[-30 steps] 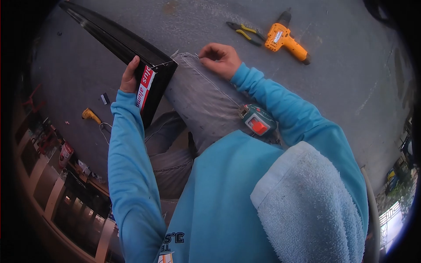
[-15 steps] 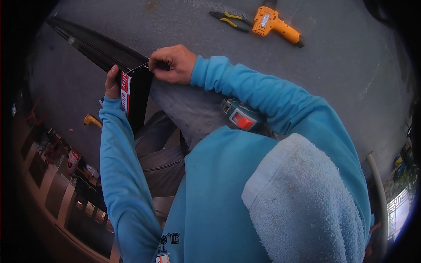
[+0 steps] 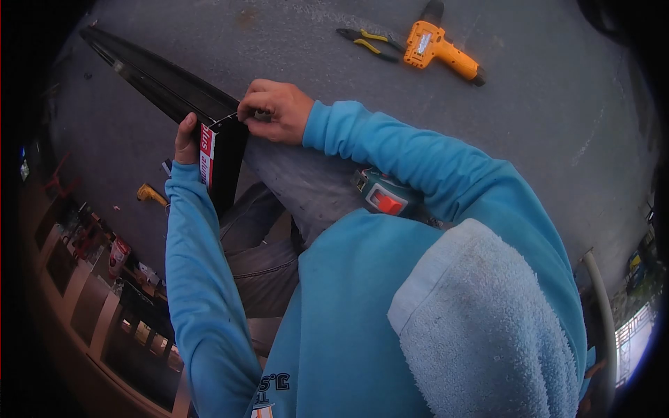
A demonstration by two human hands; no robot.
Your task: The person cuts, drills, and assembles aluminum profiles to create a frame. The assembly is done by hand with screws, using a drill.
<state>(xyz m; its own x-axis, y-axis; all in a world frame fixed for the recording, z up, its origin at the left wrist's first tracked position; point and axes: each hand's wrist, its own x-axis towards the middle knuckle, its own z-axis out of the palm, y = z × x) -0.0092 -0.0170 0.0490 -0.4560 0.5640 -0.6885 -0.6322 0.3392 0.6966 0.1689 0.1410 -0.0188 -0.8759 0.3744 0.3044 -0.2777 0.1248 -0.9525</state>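
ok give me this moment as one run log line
left hand: holds black profile; right hand: fingers at its near corner, any held item unclear; pliers, orange drill: on floor; tape measure: beside right sleeve

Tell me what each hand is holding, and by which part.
The left hand holds the black frame near its corner, beside the red-and-white label. The right hand is at that corner; whether it grips anything can't be told.

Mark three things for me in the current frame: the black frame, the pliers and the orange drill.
Black frame (image 3: 228, 157): head view, on its dark side beside the red and white sticker.
Pliers (image 3: 366, 46): head view, on a yellow handle.
Orange drill (image 3: 456, 59): head view, on its grip.
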